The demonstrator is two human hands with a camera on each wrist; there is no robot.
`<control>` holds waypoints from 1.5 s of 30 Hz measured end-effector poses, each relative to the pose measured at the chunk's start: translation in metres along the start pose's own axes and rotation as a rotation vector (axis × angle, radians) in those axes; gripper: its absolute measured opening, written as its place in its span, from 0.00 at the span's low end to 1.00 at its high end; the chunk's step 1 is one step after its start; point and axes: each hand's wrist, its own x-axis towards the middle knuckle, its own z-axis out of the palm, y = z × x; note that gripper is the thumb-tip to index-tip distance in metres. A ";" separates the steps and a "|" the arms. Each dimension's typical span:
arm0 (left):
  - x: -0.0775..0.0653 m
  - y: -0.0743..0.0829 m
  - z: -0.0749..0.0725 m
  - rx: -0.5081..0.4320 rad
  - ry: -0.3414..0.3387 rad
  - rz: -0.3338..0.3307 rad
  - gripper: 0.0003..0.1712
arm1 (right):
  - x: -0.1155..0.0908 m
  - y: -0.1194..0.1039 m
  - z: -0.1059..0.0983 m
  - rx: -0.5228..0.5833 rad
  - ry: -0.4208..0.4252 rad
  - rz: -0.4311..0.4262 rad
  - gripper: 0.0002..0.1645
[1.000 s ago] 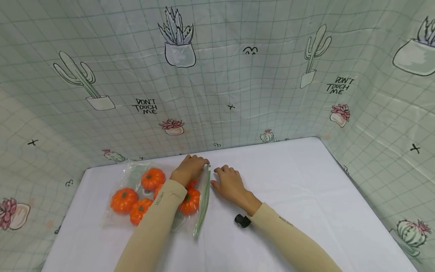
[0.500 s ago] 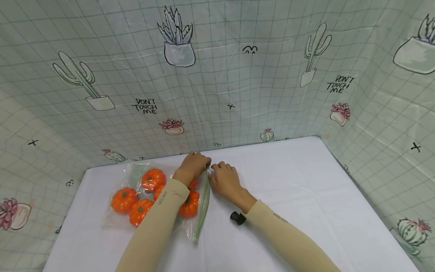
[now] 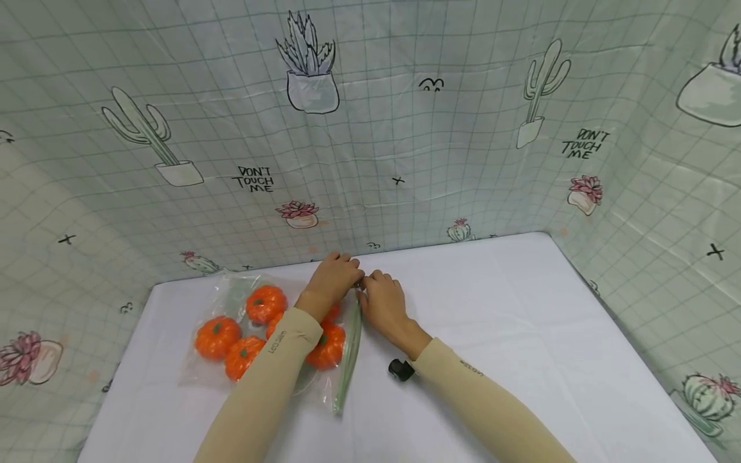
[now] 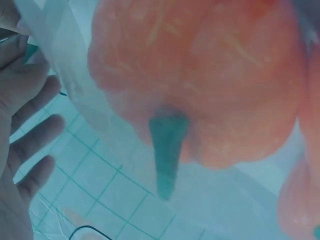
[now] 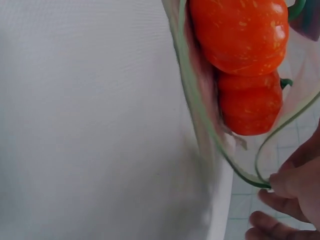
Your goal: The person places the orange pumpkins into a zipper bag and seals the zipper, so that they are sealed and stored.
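Note:
A clear plastic zip bag (image 3: 350, 360) with a green zip edge lies on its side on the table. Inside are several orange toy pumpkins (image 3: 217, 337) with green stems. At the far end of the zip edge, my left hand (image 3: 332, 283) pinches the bag, its other fingers loosely spread in the left wrist view. Close beside it, my right hand (image 3: 384, 302) pinches the zip's corner between thumb and index finger. The right wrist view shows the two zip strips parted, with pumpkins (image 5: 250, 102) behind them. My left forearm hides part of the bag.
A white cloth covers the table (image 3: 492, 321). Behind and to both sides hangs a checked curtain (image 3: 370, 148) printed with cacti. A small black camera (image 3: 401, 370) sits at my right wrist.
My right hand has moved left and slightly away from me to the zip's far end, next to my left hand. The left hand has shifted slightly too. The pumpkins stay in the bag.

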 end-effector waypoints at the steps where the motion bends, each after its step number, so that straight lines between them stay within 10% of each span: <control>1: -0.001 -0.001 0.000 0.001 0.011 0.010 0.08 | 0.000 0.000 0.001 0.008 0.011 0.001 0.08; 22: -0.015 -0.015 0.002 -0.069 0.188 0.079 0.07 | -0.007 -0.002 0.005 0.022 0.097 -0.041 0.07; 34: -0.022 -0.026 0.003 0.001 0.176 -0.020 0.07 | -0.022 -0.006 0.006 -0.002 0.063 -0.056 0.07; 45: -0.026 -0.026 0.001 -0.122 0.161 -0.073 0.06 | -0.035 -0.010 0.003 -0.005 0.033 -0.055 0.06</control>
